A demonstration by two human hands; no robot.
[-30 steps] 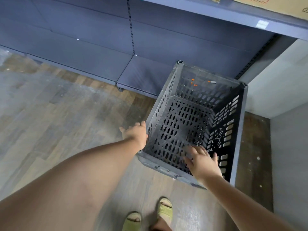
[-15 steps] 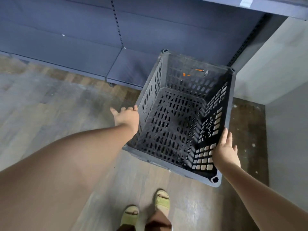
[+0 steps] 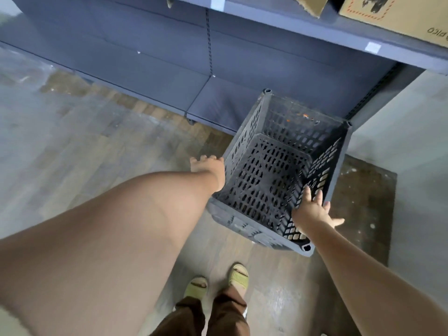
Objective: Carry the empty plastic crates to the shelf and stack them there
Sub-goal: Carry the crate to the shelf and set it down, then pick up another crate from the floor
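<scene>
One dark grey perforated plastic crate (image 3: 274,170) stands open side up, its far end against the front edge of the lowest shelf (image 3: 218,103) of a blue-grey shelving unit, its near end over the wood-pattern floor (image 3: 84,146). Whether it rests fully on the floor cannot be told. The crate holds nothing but a few small orange specks by the far wall.

The person's left hand (image 3: 209,167) lies flat against the outside of the crate's left wall, fingers extended, gripping nothing. The right hand (image 3: 314,213) is spread wide on the right rim near the front corner, fingers splayed, thumb outside; it presses rather than clasps.

A cardboard box (image 3: 400,15) sits on the upper shelf. Two feet in pale green sandals (image 3: 238,275) stand just behind the crate.
</scene>
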